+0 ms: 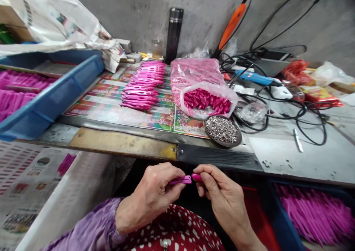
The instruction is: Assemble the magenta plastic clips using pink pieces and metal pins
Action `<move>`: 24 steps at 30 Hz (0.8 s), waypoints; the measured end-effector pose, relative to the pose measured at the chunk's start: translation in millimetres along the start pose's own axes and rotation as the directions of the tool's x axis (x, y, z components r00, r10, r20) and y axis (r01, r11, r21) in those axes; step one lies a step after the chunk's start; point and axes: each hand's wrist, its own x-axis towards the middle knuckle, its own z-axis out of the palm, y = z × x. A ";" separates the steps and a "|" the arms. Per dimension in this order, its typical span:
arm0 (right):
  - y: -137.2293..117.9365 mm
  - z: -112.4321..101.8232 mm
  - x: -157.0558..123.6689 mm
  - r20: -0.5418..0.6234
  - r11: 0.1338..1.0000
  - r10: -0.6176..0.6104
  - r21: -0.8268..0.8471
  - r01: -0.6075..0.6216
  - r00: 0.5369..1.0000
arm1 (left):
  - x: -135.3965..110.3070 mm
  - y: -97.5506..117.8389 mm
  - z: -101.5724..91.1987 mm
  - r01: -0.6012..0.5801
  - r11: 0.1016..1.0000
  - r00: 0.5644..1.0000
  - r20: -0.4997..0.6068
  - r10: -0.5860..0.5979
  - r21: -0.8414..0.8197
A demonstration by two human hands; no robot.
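Note:
Just in front of the bench edge, my left hand (155,190) is closed around a slim purple plastic handle (183,180), its end with small holes pointing right. My right hand (219,191) pinches a small glossy magenta pointed piece (196,177) between thumb and fingers. A narrow gap separates the two parts. Beyond my hands, a round dish of small metal pins (222,129) sits at the bench edge. Behind it lies an open plastic bag (198,75) full of magenta pieces. Left of that bag is a stacked row of purple-pink plastic pieces (144,84).
A blue tray (69,84) with purple pieces stands at left; another dark blue tray (273,199) with purple strips is low at right. A black flask (174,34) and an orange-handled tool (232,26) stand by the wall. Black cables (302,114) tangle around a blue tool (253,77).

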 end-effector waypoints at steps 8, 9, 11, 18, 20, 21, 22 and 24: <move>-2.0 3.4 -3.0 -0.006 0.995 -0.049 -0.088 0.048 0.999 | -4.7 -4.0 4.5 -0.012 0.999 0.999 0.034 0.011 0.038; -2.4 3.3 -2.5 -0.001 0.994 -0.050 -0.094 0.050 0.999 | -4.8 -4.3 4.7 -0.016 0.999 0.999 0.037 0.014 0.042; -2.8 4.2 -1.2 0.020 0.994 -0.056 -0.098 0.058 0.998 | -5.0 -4.8 5.3 -0.027 0.998 0.999 0.042 0.025 0.049; -0.2 11.2 -0.1 0.112 0.999 -0.025 -0.032 0.029 0.993 | -10.4 -7.5 8.0 -0.052 0.997 0.996 0.076 0.048 0.063; 1.5 8.7 -1.0 0.128 0.999 0.039 0.014 -0.041 0.991 | -12.2 -8.6 7.6 -0.039 0.998 0.996 0.076 0.035 0.055; 2.5 6.4 -1.5 0.141 0.997 0.064 0.027 -0.068 0.988 | -13.0 -9.1 7.3 -0.034 0.998 0.997 0.073 0.030 0.054; 3.5 3.7 -2.2 0.154 0.996 0.079 0.030 -0.085 0.985 | -13.8 -9.6 6.9 -0.030 0.998 0.997 0.071 0.026 0.054; 5.8 -1.6 -4.0 0.178 0.996 0.083 0.009 -0.086 0.980 | -15.6 -10.3 6.6 -0.021 0.998 0.997 0.076 0.017 0.053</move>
